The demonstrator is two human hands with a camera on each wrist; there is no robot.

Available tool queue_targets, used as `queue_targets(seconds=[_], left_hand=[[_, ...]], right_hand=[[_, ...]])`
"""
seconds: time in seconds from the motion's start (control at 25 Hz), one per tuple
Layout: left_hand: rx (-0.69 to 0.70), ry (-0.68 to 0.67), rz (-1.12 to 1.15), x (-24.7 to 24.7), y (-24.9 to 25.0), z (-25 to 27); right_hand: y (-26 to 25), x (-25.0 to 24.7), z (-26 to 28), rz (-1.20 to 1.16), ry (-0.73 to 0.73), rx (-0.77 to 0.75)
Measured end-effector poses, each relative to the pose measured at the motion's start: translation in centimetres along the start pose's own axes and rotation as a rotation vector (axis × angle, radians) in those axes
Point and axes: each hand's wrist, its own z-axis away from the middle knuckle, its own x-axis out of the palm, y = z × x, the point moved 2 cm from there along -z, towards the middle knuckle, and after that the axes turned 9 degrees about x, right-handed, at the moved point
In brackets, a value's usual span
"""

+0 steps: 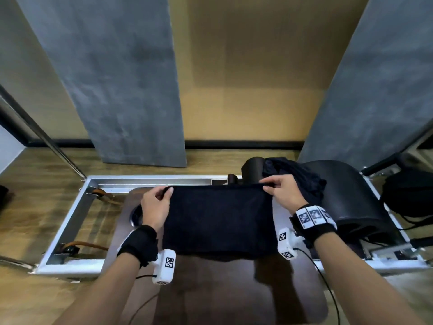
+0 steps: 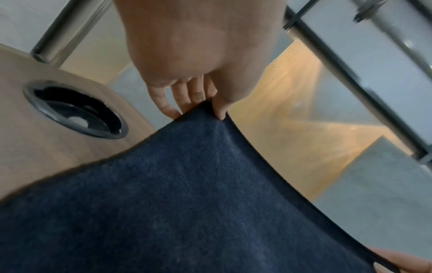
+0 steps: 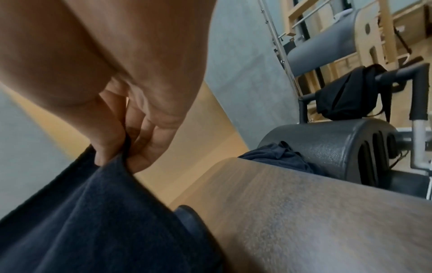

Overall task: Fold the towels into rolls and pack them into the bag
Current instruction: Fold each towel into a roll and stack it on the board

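The flat terry towel point(image 1: 219, 221) is dark navy, near black from the head view and a plain, unpatterned deep blue point(image 2: 187, 203) at the left wrist. A crumpled cloth heap point(image 1: 297, 177) is the same navy. The wooden tabletop point(image 1: 210, 289) is dark brown with a fine grain, its round grommet point(image 2: 77, 110) black. The padded barrel point(image 1: 351, 195) is pebbled black. Both wrist bands point(image 1: 314, 219) are black, the right one bearing white tags with black square codes. The hanging bag point(image 3: 346, 94) is black.

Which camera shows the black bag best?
The right wrist view: the bag hangs from a bar in plain sight, straps visible. The head view catches only a dark shape at its right edge. The left wrist view does not show it.
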Motion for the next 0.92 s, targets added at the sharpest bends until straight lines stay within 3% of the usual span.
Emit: queue_targets(seconds=[0.2, 0.36, 0.48, 0.6, 0.92], left_hand=[[-0.144, -0.055, -0.252, 3.2, -3.5, -2.0], [-0.088, -0.103, -0.342, 4.3, -4.7, -1.6], [-0.032, -0.099, -0.395, 4.5, -5.0, -0.6], [-0.002, -0.109, -0.433, 4.4, -4.9, 0.1], [-0.029, -0.103, -0.249, 1.2, -2.3, -0.2]], right_hand=[[2.7, 2.5, -4.4, 0.278, 0.061, 0.185], [4.6, 4.1, -4.7, 0.246, -0.009, 0.141], [5.3, 4.4, -4.2, 0.341, 0.056, 0.042], [5.8, 4.5, -3.8, 0.404, 0.082, 0.058], [2.3, 1.6, -1.2, 0.154, 0.124, 0.033]])
